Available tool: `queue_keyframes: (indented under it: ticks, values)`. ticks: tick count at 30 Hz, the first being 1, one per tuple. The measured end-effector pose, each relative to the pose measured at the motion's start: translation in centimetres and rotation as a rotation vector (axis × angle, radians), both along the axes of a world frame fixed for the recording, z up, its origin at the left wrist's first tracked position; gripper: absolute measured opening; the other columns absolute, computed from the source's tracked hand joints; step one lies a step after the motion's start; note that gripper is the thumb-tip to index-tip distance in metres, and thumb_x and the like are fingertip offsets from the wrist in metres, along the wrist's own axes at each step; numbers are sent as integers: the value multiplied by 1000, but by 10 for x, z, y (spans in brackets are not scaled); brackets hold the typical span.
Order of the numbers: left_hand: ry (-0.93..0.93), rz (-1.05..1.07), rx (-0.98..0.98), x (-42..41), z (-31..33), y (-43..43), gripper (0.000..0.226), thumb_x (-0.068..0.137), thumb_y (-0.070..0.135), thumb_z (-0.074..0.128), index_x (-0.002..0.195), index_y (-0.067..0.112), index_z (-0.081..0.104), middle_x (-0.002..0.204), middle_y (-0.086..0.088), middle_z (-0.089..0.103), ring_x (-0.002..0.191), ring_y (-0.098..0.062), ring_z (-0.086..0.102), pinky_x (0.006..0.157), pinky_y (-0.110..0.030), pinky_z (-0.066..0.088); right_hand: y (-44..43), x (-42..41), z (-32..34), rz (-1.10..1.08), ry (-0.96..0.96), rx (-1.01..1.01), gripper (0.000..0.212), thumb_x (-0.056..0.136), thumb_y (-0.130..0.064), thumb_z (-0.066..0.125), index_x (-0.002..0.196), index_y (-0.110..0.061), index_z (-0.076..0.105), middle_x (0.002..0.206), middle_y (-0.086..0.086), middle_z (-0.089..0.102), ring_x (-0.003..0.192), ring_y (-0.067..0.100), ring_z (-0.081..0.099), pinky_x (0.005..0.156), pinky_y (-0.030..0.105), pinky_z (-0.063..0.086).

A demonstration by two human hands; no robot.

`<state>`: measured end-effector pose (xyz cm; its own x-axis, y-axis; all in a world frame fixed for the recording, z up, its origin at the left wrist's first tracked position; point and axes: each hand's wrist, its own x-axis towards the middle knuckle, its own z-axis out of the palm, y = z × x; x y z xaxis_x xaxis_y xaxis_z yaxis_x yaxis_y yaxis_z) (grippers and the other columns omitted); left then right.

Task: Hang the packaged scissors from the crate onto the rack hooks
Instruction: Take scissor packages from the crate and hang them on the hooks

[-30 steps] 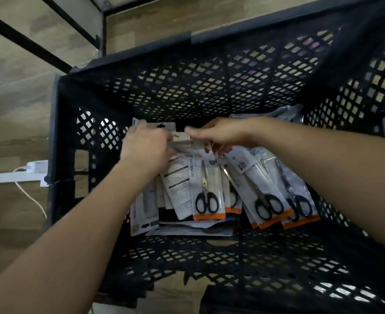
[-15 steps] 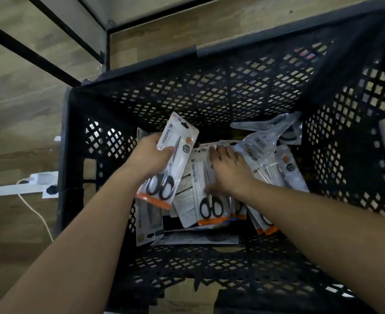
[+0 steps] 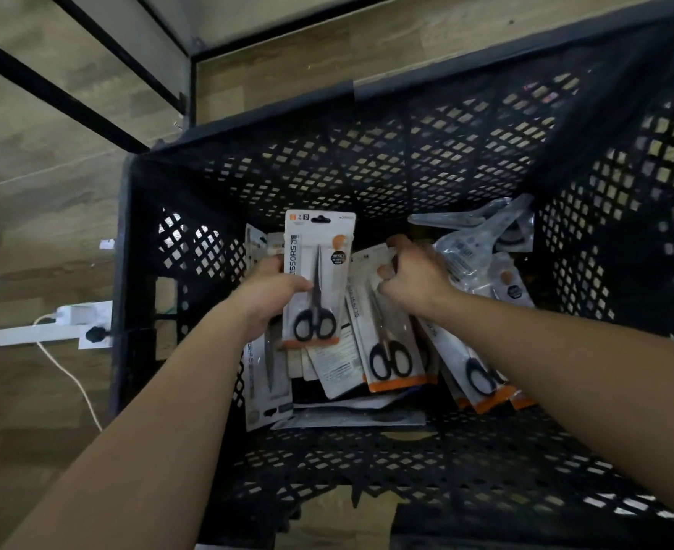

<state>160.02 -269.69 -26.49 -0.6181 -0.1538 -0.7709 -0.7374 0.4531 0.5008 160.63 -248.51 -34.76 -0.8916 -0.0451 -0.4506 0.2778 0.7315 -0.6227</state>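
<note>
Packaged scissors (image 3: 319,279) in crate (image 3: 406,152), wood floor (image 3: 49,200)

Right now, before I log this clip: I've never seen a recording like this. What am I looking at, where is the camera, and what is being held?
There is no machine here. A person works with bare hands, and the single picture comes from a wide-angle camera worn on their head, looking down, so both forearms reach in from the bottom edge. Below them a black lattice crate stands on a wooden floor. The left hand grips one scissors pack, held up above the pile. The right hand curls its fingers round the top of a second pack lying on the pile. More packs lie loose in the crate. A white power strip sits at the left. No rack hooks are in view.
</note>
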Motion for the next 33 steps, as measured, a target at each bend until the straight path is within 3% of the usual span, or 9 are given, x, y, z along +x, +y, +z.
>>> queue_keyframes:
  ticks: [4,9,14,16,19,24,27,29,33]
  values:
    - [33,24,15,-2,-5,-2,31,98,4,62,123,21,70,114,1,78,103,-19,74,86,-36,58,4,-10,6,-247,-85,-301,12,79,-29,64,87,-21,65,85,0,70,84,24,66,66,30,51]
    - [72,38,7,-1,-12,-5,25,100,13,65,122,22,72,112,1,78,97,-15,76,85,-36,60,4,-20,16,-282,13,-468,22,95,-23,49,114,-14,54,80,1,56,70,15,54,59,29,40]
    - [93,100,24,-3,-17,-9,29,100,14,65,127,24,70,116,2,77,103,-17,75,99,-46,57,-7,-27,28,-347,117,-555,32,103,-22,45,134,-27,52,94,-8,60,81,7,54,70,24,44]
    - [99,111,20,-5,-17,-10,31,100,14,65,130,22,68,117,1,77,103,-17,75,99,-46,57,-9,-29,35,-375,114,-604,28,103,-21,45,127,-31,57,97,-17,62,84,1,56,70,17,45]
    - [99,138,31,-8,-19,-9,26,99,13,66,123,22,69,113,0,78,98,-17,76,96,-44,59,-13,-33,40,-442,74,-652,21,101,-22,48,118,-27,59,102,-13,65,92,6,60,78,25,48]
    - [90,101,-16,-11,-24,-3,25,96,15,71,119,24,71,105,1,79,94,-18,77,91,-44,62,-11,-34,41,-468,-114,-731,12,96,-22,57,92,-20,69,88,-7,70,79,7,62,67,23,46]
    - [71,67,-29,-14,-23,0,22,96,13,69,114,26,71,105,-1,79,95,-20,77,88,-44,62,-5,-40,41,-518,-328,-812,29,78,-32,69,99,-13,74,100,10,76,98,30,71,92,42,58]
    - [66,68,-21,-15,-21,-1,24,97,11,68,113,28,70,109,-2,78,97,-20,76,86,-41,63,-3,-43,42,-477,-466,-873,44,70,-35,71,109,-15,74,110,15,76,106,38,71,101,55,53]
    - [75,21,-48,-17,-24,0,34,93,19,70,125,28,69,111,2,77,97,-20,74,86,-40,62,6,-38,43,-468,-584,-978,33,86,-29,65,116,-14,69,115,16,72,106,36,67,106,55,49]
